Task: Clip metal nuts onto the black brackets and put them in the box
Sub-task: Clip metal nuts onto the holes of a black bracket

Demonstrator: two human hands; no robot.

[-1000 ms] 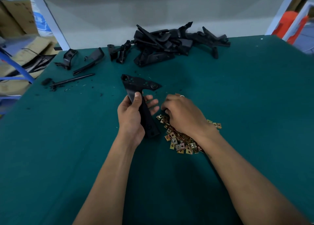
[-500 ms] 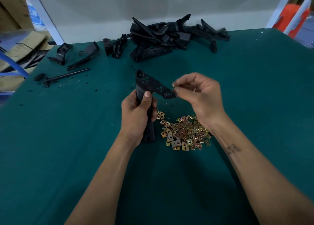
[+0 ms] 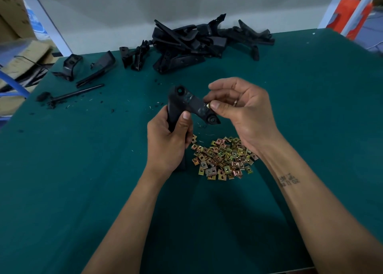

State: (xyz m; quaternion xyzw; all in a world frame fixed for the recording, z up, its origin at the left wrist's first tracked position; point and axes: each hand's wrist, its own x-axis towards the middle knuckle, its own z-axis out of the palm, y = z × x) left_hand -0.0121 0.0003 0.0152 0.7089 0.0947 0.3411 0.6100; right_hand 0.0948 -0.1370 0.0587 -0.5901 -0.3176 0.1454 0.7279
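Note:
My left hand (image 3: 167, 141) grips the long stem of a black L-shaped bracket (image 3: 193, 103) and holds it upright above the green table. My right hand (image 3: 242, 110) pinches a small brass-coloured metal nut (image 3: 209, 105) between thumb and forefinger, right against the upper edge of the bracket's short arm. A heap of several loose metal nuts (image 3: 223, 159) lies on the table just below both hands. A pile of black brackets (image 3: 199, 43) sits at the table's far edge.
Loose black parts (image 3: 93, 68) and a thin black rod (image 3: 76, 93) lie at the far left with plastic crumbs around them. Cardboard boxes (image 3: 18, 45) stand beyond the table's left edge. An orange object (image 3: 350, 14) is at the far right.
My right hand left the nut heap with one nut and rose to the bracket's short arm. My left hand lifted the bracket and turned it.

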